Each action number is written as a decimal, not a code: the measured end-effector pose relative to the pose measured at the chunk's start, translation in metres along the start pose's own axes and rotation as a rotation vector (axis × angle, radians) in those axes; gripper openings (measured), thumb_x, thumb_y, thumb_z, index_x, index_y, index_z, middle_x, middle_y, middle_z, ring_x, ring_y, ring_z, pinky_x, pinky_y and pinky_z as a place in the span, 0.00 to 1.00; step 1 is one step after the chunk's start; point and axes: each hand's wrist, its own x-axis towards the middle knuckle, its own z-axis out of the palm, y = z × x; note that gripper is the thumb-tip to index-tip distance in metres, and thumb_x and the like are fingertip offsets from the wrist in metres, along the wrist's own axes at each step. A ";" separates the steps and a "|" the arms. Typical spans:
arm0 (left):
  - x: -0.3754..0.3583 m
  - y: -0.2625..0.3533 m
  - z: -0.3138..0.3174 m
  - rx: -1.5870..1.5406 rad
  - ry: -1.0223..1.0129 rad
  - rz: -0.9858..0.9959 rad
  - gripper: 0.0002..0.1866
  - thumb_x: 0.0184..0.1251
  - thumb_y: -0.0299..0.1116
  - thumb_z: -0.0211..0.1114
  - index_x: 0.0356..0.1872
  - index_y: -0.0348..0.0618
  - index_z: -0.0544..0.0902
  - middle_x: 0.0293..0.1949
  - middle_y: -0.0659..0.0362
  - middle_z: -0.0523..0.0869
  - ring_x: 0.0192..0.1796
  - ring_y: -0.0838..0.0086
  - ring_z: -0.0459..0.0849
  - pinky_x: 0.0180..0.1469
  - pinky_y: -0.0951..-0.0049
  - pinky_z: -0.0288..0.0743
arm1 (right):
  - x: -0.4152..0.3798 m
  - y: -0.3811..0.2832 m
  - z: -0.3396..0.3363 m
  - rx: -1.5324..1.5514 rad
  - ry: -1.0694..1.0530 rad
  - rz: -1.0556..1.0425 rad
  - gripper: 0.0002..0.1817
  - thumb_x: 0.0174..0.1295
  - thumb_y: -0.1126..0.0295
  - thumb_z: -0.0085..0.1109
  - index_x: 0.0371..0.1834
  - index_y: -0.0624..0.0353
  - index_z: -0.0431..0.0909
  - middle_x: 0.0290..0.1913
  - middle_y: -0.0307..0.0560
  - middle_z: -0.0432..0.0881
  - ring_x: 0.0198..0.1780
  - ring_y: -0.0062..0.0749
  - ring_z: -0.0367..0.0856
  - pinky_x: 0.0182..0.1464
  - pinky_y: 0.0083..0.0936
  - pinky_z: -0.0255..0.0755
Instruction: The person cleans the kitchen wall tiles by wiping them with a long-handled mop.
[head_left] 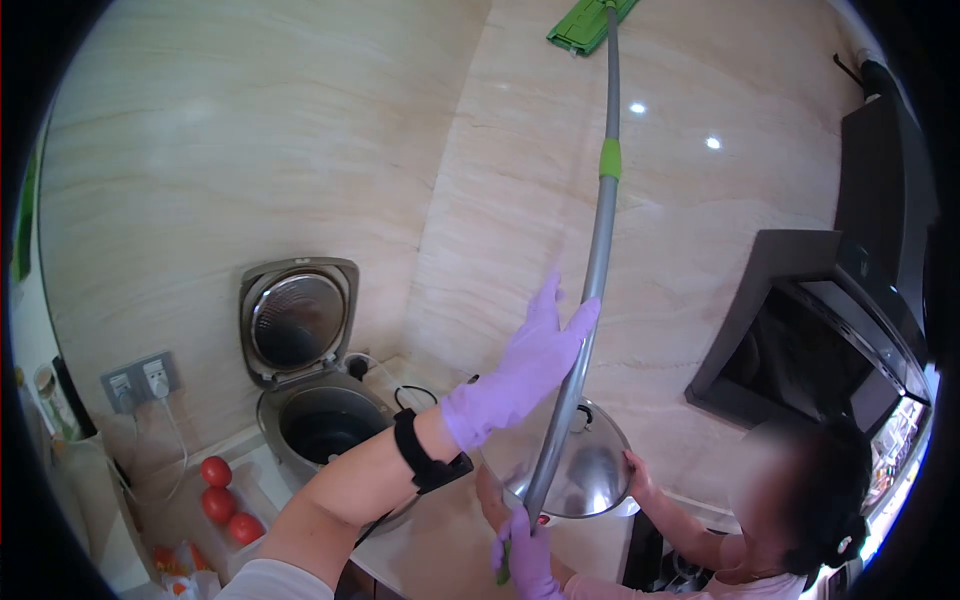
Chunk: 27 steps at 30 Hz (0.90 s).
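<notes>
A mop (582, 27) is held up to the wall (710, 220), left grip (525, 368) spread against its pole (601, 230), right grip (530, 565) wrapped round the lower end; steering that long reach seems to call for both.

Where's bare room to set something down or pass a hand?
Counter: a patch between the rice cooker and right hand, another from there to the stove. For passing, open wall between pole and range hood. Crowded: around the lid, with the co-worker's hands, and by the tomatoes.
</notes>
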 end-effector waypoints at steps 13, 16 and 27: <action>-0.110 0.035 -0.036 -0.285 0.076 -0.344 0.19 0.68 0.51 0.51 0.38 0.43 0.71 0.18 0.65 0.70 0.12 0.79 0.67 0.15 0.81 0.61 | -0.069 0.004 0.030 0.424 -0.579 0.025 0.25 0.67 0.48 0.41 0.21 0.57 0.65 0.11 0.42 0.64 0.10 0.28 0.62 0.13 0.25 0.57; -0.156 0.055 -0.040 -0.156 0.210 -0.348 0.16 0.68 0.48 0.53 0.37 0.43 0.71 0.18 0.65 0.71 0.13 0.82 0.66 0.15 0.81 0.61 | -0.040 -0.048 0.020 0.276 -0.610 -0.040 0.25 0.67 0.48 0.41 0.21 0.57 0.66 0.11 0.42 0.65 0.10 0.28 0.63 0.13 0.25 0.58; -0.218 0.114 -0.137 -0.124 0.494 -0.116 0.11 0.69 0.37 0.53 0.44 0.43 0.68 0.27 0.61 0.74 0.15 0.81 0.70 0.18 0.81 0.69 | -0.085 0.057 0.058 0.062 -0.703 0.033 0.26 0.66 0.47 0.41 0.19 0.56 0.68 0.11 0.42 0.67 0.11 0.26 0.65 0.13 0.23 0.58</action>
